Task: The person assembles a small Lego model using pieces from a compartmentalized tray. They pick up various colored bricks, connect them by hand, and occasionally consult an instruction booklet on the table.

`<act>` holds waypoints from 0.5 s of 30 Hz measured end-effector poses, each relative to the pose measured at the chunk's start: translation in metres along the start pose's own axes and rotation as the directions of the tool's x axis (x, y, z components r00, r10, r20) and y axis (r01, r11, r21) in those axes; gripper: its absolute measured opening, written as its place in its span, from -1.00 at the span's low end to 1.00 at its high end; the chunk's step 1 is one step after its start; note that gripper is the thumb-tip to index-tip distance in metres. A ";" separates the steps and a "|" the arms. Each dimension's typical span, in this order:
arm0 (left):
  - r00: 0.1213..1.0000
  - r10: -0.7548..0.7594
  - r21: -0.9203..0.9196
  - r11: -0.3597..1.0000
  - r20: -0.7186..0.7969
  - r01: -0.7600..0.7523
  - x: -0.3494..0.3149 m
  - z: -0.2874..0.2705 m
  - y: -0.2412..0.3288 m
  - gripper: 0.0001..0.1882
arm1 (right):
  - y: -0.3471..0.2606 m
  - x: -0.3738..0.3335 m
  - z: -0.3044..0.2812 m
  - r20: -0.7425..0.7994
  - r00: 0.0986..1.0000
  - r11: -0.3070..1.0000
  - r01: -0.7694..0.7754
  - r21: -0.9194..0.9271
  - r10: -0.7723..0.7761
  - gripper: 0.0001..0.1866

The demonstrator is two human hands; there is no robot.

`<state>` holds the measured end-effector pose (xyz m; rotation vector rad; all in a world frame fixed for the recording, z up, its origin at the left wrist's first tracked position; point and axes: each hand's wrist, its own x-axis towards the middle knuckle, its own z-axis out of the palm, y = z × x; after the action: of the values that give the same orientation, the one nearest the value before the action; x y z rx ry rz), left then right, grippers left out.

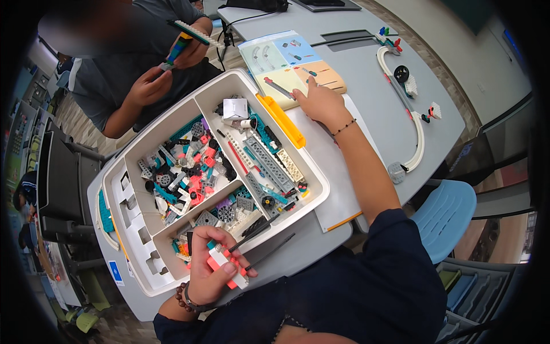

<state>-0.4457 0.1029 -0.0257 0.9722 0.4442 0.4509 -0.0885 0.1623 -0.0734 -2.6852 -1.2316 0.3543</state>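
I take this for a classroom: my head view shows a grey worktable [366,74], a light-blue plastic chair [444,215], an open illustrated building guide [272,50] beside a compartmented brick tray [317,179], a dark green board [471,18] on the wall [458,64], and people [26,190] farther off at left.

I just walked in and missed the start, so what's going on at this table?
The person's left hand holds a small white and coral brick build at the near edge of a divided white tray of loose pieces. Their right hand points a finger at an open booklet with pictures. Across the table, another person's hands hold a multicoloured build. A curved white assembly lies on the right.
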 end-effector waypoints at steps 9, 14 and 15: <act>1.000 -0.001 0.010 1.000 -0.013 0.001 0.001 0.001 0.000 -0.56 | 0.007 -0.003 -0.007 0.016 0.999 0.995 0.036 0.095 -0.038 -0.25; 1.000 0.003 -0.006 1.000 -0.006 -0.003 0.000 0.000 -0.001 -0.55 | 0.011 0.004 -0.003 -0.019 0.998 0.997 0.058 0.052 -0.057 -0.28; 1.000 0.005 -0.008 1.000 -0.010 -0.005 0.000 0.000 -0.002 -0.54 | 0.012 0.004 -0.002 -0.018 0.998 0.997 0.057 0.053 -0.057 -0.29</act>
<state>-0.4457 0.1022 -0.0276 0.9636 0.4483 0.4618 -0.0768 0.1578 -0.0746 -2.5971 -1.2726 0.3520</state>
